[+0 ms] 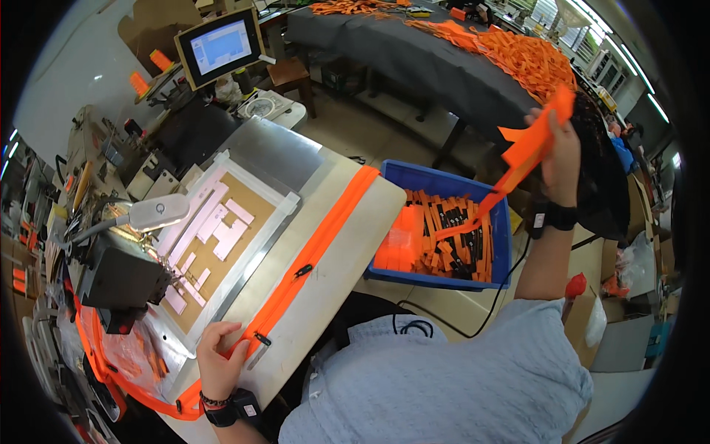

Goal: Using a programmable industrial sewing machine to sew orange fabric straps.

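Worktable [355,229], left; blue bin [436,281] just right, prob. for easy reach. Orange zip tape [324,235] lies lengthwise on worktable, L hand [218,362] pinching its edge, prob. to steady it. R hand [563,152] grips orange strips [526,152], tail hanging over bin.

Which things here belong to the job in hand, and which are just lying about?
Apparently in use:
long orange fabric zipper tape, touched by the left grip;
bright orange fabric strips in the right grip;
blue rectangular plastic bin.

Seemingly just lying about:
brown wooden stool;
crumpled clear plastic.
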Motion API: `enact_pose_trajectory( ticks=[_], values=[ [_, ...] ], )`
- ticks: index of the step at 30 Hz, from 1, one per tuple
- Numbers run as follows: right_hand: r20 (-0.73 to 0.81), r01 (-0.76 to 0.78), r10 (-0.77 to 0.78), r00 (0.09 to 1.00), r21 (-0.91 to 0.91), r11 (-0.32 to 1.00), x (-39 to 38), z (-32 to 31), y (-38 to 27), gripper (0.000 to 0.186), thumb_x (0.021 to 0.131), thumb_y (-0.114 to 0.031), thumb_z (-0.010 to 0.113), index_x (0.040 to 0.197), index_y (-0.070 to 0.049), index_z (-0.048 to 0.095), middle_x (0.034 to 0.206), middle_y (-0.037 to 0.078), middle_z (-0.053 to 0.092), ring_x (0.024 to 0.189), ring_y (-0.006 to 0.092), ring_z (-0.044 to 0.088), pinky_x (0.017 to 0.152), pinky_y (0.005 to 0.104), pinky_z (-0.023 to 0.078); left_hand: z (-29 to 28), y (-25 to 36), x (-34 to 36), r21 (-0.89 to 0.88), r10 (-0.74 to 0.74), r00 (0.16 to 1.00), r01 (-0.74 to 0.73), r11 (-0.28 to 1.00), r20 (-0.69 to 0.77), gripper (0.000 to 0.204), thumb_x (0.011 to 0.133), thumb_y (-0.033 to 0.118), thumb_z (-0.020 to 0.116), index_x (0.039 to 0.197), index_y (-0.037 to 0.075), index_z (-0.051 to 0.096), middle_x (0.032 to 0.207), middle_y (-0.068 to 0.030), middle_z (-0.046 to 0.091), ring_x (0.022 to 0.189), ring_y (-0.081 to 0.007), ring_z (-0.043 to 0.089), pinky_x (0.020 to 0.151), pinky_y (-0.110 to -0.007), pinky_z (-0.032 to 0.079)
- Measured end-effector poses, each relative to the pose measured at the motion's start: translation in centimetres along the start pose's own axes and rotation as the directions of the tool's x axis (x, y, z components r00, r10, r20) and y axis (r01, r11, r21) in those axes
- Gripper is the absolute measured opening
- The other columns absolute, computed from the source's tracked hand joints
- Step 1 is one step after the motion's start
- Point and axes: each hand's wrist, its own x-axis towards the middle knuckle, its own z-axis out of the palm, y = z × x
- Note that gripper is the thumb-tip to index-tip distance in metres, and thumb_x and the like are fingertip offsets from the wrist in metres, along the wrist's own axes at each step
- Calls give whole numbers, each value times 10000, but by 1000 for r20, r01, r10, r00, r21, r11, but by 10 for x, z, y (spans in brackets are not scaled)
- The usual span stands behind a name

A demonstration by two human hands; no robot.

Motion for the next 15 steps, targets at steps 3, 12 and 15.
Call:
enact_pose_trajectory(
  ticks=[3,12,15],
  values=[
    [245,-183,183,952,-25,983,-10,12,30,281,987,-203,601,1172,6,564,1061,150,674,941,231,682,861,360,557,1,0,0,14,6,1000,-6,1000,-9,291,722,-66,711,1002,-16,652,1015,-110,635,963,-222,626,875,-294,484],
    [339,-205,307,889,-305,930,-32,34,75,271,938,-227,690,1057,13,650,870,14,685,726,68,635,667,231,513,1,-1,1,-3,-23,999,23,1000,-25,262,734,-56,708,987,-4,666,1009,-109,642,962,-224,627,868,-296,481],
    [270,-177,310,912,-423,888,-30,41,84,363,949,-375,663,974,-14,638,781,5,648,618,69,586,577,231,483,1,-3,0,-19,-38,999,38,999,-32,240,750,-46,700,984,0,671,1006,-106,644,964,-221,625,874,-300,477]
  ],
)
